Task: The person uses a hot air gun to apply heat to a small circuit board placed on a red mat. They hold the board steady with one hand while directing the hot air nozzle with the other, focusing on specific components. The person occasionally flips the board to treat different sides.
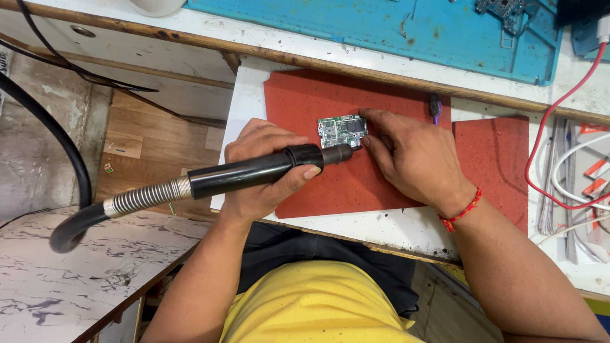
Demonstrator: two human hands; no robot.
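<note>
Step in hand, by the look of it: hot-air rework on a small circuit board (342, 131). The person's left hand (264, 168) is gripping a black hot-air wand (254, 173), fingers wrapped closed around the barrel, thumb pressing on the underside near the collar. The nozzle tip is pointing at the board's lower right corner, very near it or touching; cannot tell which. A ribbed metal hose (147, 196) is trailing off the wand's back end toward the lower left.

The right hand (410, 155) is lying flat on the red mat (298, 95), fingertips (370, 116) bunching closed against the board's right edge and pinning it down; the thumb is coming in from below, next to the nozzle. Whether it is also pinching some small tool there cannot be made out.

The board is sitting flat on the mat, near its upper middle, just between the two hands, components facing up. A second red mat (502, 149) is lying to the right, a blue work mat (381, 32) above on the bench.

Next move probably calls for keeping the nozzle steady over that corner while the right fingers are holding the board still and staying out of the heat.
</note>
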